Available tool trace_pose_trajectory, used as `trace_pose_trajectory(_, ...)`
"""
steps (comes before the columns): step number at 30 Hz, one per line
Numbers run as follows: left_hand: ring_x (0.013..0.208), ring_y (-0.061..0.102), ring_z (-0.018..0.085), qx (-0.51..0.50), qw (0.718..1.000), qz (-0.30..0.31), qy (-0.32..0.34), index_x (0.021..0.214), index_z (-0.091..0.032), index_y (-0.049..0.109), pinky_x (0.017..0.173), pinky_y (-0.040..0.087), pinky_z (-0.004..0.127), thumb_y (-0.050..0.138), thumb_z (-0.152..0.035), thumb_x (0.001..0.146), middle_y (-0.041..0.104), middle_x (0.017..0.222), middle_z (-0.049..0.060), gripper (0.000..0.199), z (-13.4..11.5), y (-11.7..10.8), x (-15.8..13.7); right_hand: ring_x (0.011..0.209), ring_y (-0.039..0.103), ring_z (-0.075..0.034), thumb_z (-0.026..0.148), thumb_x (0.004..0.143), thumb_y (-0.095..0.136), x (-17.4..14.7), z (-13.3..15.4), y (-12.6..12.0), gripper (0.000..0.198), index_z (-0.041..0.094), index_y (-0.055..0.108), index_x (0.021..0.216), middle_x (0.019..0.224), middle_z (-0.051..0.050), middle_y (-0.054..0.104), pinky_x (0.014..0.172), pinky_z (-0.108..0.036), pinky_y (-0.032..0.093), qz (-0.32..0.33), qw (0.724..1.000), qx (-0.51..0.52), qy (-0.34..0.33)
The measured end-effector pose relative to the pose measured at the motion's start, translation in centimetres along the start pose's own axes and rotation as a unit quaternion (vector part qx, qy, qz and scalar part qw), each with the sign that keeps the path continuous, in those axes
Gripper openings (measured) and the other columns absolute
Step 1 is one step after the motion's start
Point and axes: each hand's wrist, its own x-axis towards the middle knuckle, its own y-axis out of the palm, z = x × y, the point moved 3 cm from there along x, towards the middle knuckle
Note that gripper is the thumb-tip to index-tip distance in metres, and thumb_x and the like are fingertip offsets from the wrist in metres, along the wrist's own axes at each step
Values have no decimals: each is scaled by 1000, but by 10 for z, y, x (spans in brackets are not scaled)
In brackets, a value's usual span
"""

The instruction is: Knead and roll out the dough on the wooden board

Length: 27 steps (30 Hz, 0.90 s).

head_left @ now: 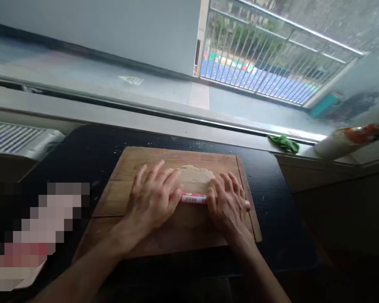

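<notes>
A slim rolling pin with a red and white printed label [193, 198] lies across a wooden board [173, 242]. My left hand [153, 191] rests over its left part, fingers stretched forward and spread. Over the right part lies my right hand [226, 198], its fingers apart and slightly bent, neither hand wrapped round the pin. The pin's pale right end sticks out beyond my right hand; its left end is hidden. Flattened pale dough [194, 179] lies on the board just beyond the pin, between my hands, its side edges partly covered by my fingers.
The board is on a dark table [278, 219] dusted with white specks. Behind it runs a window sill [164, 128] with a green cloth [284, 144] and a pale container [337, 143] at the right. A striped item [15, 139] stands left; a pixelated patch covers the lower left.
</notes>
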Motion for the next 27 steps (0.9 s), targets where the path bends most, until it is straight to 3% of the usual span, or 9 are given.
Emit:
trace_pose_trajectory(3,131,37,32,-9,999,-13,-33,119,-15,60,108,22,53,41,-36,87,61,123,11,43,9,7,36,133,28,-27,33,89,43,44,-7,3,37,21,56,122,138,-8,42,106,-45,29,-6,999,11,30)
trace_pose_trajectory(5,129,39,33,-11,999,-17,-39,119,-13,60,107,24,53,42,-37,87,62,121,12,44,11,8,45,132,30,-28,33,88,44,54,-9,4,38,20,55,122,138,-9,43,105,-46,31,-6,999,15,39)
trace_pose_trajectory(7,129,39,33,-7,999,-15,-31,118,-13,60,107,24,53,42,-37,87,63,120,12,44,10,6,36,133,29,-28,32,89,43,43,-7,2,38,20,56,122,138,-10,43,105,-46,30,-7,999,12,33)
trace_pose_trajectory(13,128,42,30,-18,999,0,29,118,-20,60,109,21,53,44,-34,86,60,125,6,38,-1,-3,-28,136,25,-27,33,92,40,-31,6,-4,34,27,57,121,139,-6,44,105,-47,28,3,1000,10,-26)
trace_pose_trajectory(15,128,41,31,-15,1000,-3,25,121,-20,59,108,21,54,45,-35,86,59,128,7,40,0,-2,-26,135,26,-28,35,92,40,-29,6,-3,34,27,57,121,139,-6,44,105,-47,28,3,1000,6,-23)
trace_pose_trajectory(20,129,40,31,4,1000,-24,-7,129,-17,52,107,25,52,42,-37,87,55,131,12,47,8,10,27,134,28,-29,38,92,39,29,-3,2,40,21,55,124,139,-11,43,104,-48,30,-6,1000,-6,20)
trace_pose_trajectory(22,129,40,31,6,1000,-25,-11,129,-17,51,106,27,52,41,-37,88,55,131,12,48,9,11,35,134,29,-29,38,92,40,37,-5,3,41,19,55,125,139,-12,42,103,-48,32,0,1000,-7,27)
trace_pose_trajectory(24,130,38,31,9,1000,-21,1,129,-17,51,107,25,53,41,-38,88,54,132,12,48,8,8,25,135,27,-29,37,92,39,24,-3,1,41,20,54,126,140,-12,41,104,-48,32,2,1000,-8,14)
trace_pose_trajectory(27,132,36,31,5,999,-6,37,128,-17,53,109,20,53,43,-38,87,53,135,9,47,4,1,-15,138,23,-28,35,92,39,-19,3,-2,40,22,52,127,143,-9,40,106,-47,30,6,1000,-5,-26)
